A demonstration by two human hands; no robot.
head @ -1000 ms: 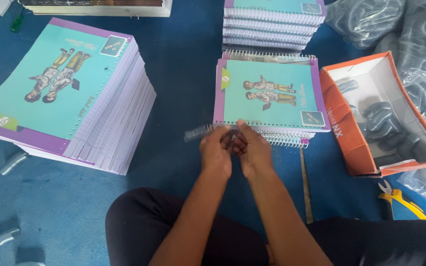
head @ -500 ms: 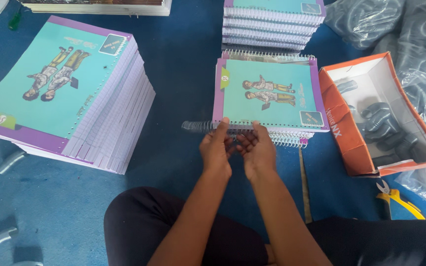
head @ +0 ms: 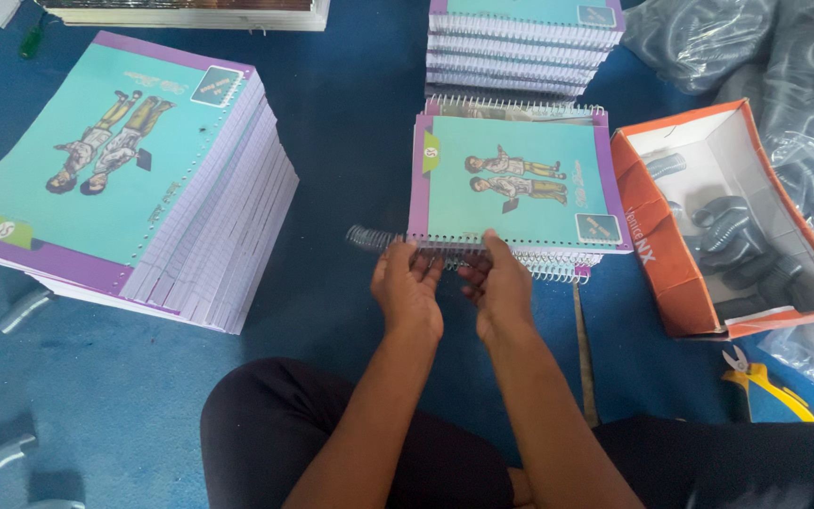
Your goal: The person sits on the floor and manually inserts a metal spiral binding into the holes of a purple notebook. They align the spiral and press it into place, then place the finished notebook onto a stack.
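The wire spiral point(head: 398, 241) lies crosswise in front of me, its long axis running from nine o'clock to three o'clock along the near edge of the top booklet point(head: 517, 181) — that line is what everything turns on. My left hand point(head: 409, 287) sits at the booklet's near left corner, fingers curled up onto the spiral, and the free end of the coil sticks out past that hand toward nine o'clock, off the booklet's edge. My right hand point(head: 499, 290) is just beside it toward three o'clock, thumb and fingertips pinched at the punched edge where the coil enters the holes. Both grips are half closed, fingers bent around the wire rather than clamped flat; I judge each has hold of the spiral, though my fingers hide the exact contact. The left hand is nearer the loose end, the right nearer the threaded stretch. The booklet rests on a short stack of bound ones on the blue floor point(head: 350, 113), straight ahead at twelve o'clock from my knees. A tall stack of unbound sheets point(head: 143, 179) stands at ten o'clock, well apart. An orange box point(head: 657, 245) of grey coils lies at two o'clock, and yellow-handled cutters point(head: 765, 382) lie at four o'clock — neither touched.
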